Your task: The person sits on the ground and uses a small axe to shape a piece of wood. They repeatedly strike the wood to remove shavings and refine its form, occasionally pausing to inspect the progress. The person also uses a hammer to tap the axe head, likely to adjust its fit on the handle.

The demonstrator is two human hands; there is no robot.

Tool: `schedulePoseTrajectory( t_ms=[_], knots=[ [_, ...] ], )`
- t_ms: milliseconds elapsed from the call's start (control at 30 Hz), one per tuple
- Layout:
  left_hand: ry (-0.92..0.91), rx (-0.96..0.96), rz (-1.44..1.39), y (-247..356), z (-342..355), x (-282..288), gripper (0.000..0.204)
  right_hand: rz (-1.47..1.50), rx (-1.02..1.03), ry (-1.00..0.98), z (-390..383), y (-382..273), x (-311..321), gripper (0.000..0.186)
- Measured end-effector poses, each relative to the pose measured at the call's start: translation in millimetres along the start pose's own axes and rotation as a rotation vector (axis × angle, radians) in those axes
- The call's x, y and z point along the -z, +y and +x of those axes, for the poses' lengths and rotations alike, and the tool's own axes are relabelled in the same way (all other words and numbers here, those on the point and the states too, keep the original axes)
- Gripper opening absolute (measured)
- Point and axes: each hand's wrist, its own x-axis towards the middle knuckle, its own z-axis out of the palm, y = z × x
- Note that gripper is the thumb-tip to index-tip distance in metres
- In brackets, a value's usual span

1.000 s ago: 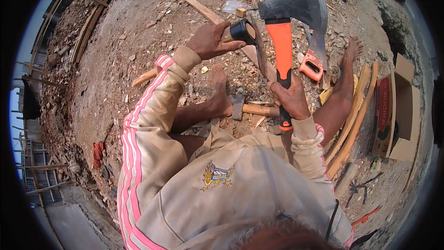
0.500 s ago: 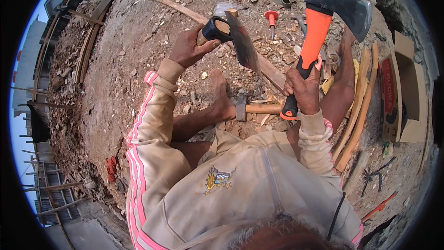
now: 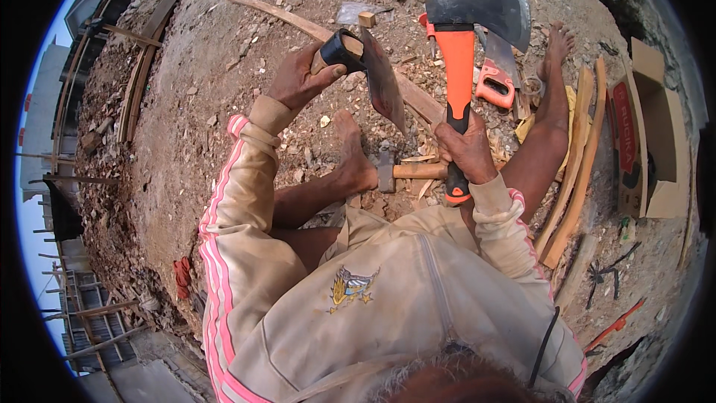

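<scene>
Orange-and-black axe (image 3: 458,67) taken as landmark: held upright, head uppermost, blade edge to the right. Right hand (image 3: 468,148) wrapped firmly round its dark lower grip, fingers closed.

Hoe (image 3: 384,82): left of the axe, dark blade hanging edge-on. Left hand (image 3: 297,78) curled round its wooden shaft (image 3: 321,66), thumb laid along the black collar (image 3: 333,48). Axe and hoe look apart.

State of work, judged: shaft is through the collar, its pale end showing in the ring; that much appears done. Tightness of the joint cannot be told, so whether any fitting remains is unclear.

Surroundings: hammer (image 3: 419,171) on the ground, left of the axe's butt. Handsaw (image 3: 494,83), orange-handled, just right of the axe. Small wood block (image 3: 366,19) left of the axe head. Curved wood strips (image 3: 578,179) and cardboard box (image 3: 667,134) farther right of the axe, box outermost.
</scene>
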Motion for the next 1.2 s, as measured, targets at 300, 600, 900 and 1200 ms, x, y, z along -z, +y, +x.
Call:
schedulePoseTrajectory(
  t_ms=[300, 600, 900, 1200],
  knots=[
    [-0.160, -0.036, 0.447, 2.7, 27.2, -28.8, 0.079, 0.073, -0.247, -0.124, 10.3, 44.5, 4.6, 0.022],
    [-0.191, 0.112, 0.547, -56.0, 73.3, -74.5, 0.079, 0.281, -0.544, -0.003, 19.3, 74.6, 19.3, 0.020],
    [-0.213, 0.161, 0.190, -106.2, 140.3, -74.8, 0.050, 0.145, -0.576, 0.188, 42.9, 113.0, 27.3, 0.013],
    [-0.464, 0.357, 0.237, -159.4, 211.3, -64.0, 0.043, 0.112, -0.616, 0.201, 33.4, 143.8, 44.5, 0.015]
  ],
)
